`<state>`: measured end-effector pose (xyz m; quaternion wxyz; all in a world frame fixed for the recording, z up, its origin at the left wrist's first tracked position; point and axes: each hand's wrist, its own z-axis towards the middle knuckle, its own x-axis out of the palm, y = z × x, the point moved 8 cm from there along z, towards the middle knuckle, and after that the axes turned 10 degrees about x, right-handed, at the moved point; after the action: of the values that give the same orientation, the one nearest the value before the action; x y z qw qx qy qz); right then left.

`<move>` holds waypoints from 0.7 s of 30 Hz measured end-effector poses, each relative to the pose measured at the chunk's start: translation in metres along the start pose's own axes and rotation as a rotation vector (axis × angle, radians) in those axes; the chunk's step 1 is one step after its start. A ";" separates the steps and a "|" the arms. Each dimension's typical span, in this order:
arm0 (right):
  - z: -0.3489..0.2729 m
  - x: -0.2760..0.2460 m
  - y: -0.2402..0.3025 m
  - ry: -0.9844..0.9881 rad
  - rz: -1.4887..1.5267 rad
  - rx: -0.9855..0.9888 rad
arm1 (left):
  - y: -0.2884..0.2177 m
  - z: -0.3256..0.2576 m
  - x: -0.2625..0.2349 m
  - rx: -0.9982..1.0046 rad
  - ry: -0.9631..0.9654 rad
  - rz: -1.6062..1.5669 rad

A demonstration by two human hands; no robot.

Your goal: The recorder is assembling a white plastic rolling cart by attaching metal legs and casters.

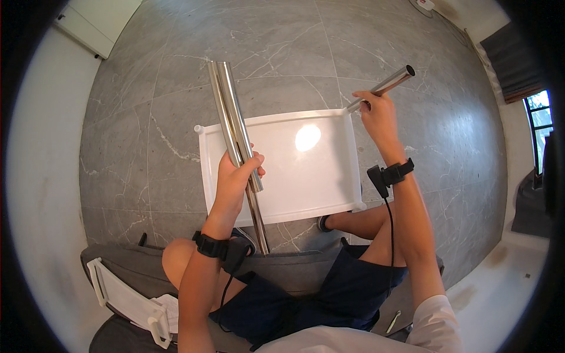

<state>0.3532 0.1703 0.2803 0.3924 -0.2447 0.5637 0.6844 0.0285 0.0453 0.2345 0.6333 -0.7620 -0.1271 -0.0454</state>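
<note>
Three chrome tubes are held in total, all at the white tray (306, 176), which is taken as the landmark. Two of them, the paired tubes (237, 115), are gripped side by side by the left hand (236, 173) over the left part of the tray. The fingers of this hand are closed around the pair, with the thumb laid across it; the two ends nearest the body are staggered. The single tube (395, 80) is held at the tray's far right corner by the right hand (379, 112). Its fingers are closed lightly around the tube near the tray. The tube is tilted outward to the right; whether its lower end is seated in the corner cannot be told. A black strap (209, 244) is worn on the left wrist, and a similar black band (397, 172) is worn on the right. Grey marbled floor tiles (282, 47) are seen around the tray. On the near side of the tray, a grey seat (294, 279) is occupied by the person. A smaller white rack (126, 294) is placed nearer and to the left of the tray.
</note>
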 end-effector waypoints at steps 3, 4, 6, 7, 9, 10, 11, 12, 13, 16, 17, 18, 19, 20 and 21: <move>0.000 0.001 0.000 0.006 -0.012 0.010 | 0.001 0.000 0.000 -0.007 0.002 0.003; 0.000 0.001 0.000 0.007 -0.016 0.014 | 0.001 -0.001 0.000 -0.010 -0.001 0.006; 0.000 0.001 -0.003 0.012 -0.018 0.025 | 0.002 0.000 0.002 -0.014 0.000 0.006; 0.000 0.002 -0.005 0.018 -0.019 0.036 | 0.002 0.000 0.003 -0.015 0.002 0.001; -0.002 0.002 0.003 0.021 -0.027 0.027 | 0.002 -0.002 0.002 -0.015 0.001 0.000; -0.003 0.003 0.006 0.024 -0.036 0.018 | 0.003 -0.003 0.001 -0.014 0.003 -0.001; -0.002 0.003 0.005 0.022 -0.037 0.020 | 0.003 -0.002 0.002 -0.013 0.009 -0.002; -0.001 0.004 0.004 0.018 -0.046 0.008 | 0.002 -0.002 0.003 -0.012 0.012 -0.002; 0.000 0.004 0.003 0.015 -0.055 -0.004 | 0.002 -0.002 0.006 -0.010 0.023 -0.010; 0.000 0.005 0.004 0.028 -0.060 0.002 | 0.004 -0.006 0.007 -0.015 0.038 -0.008; 0.001 0.004 0.004 0.026 -0.061 0.003 | 0.005 -0.007 0.008 -0.018 0.043 -0.002; 0.001 0.005 0.006 0.034 -0.082 -0.007 | 0.005 -0.007 0.009 -0.018 0.046 -0.002; 0.002 0.005 0.007 0.042 -0.102 -0.018 | 0.006 -0.008 0.010 -0.026 0.044 -0.013; 0.002 0.006 0.008 0.041 -0.100 -0.017 | 0.007 -0.010 0.010 -0.034 0.040 -0.022; 0.002 0.009 0.008 0.052 -0.102 -0.009 | 0.008 -0.011 0.010 -0.033 0.041 -0.019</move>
<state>0.3417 0.1738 0.2788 0.4111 -0.2925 0.5574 0.6594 0.0415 0.0346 0.2312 0.6225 -0.7702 -0.1206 -0.0690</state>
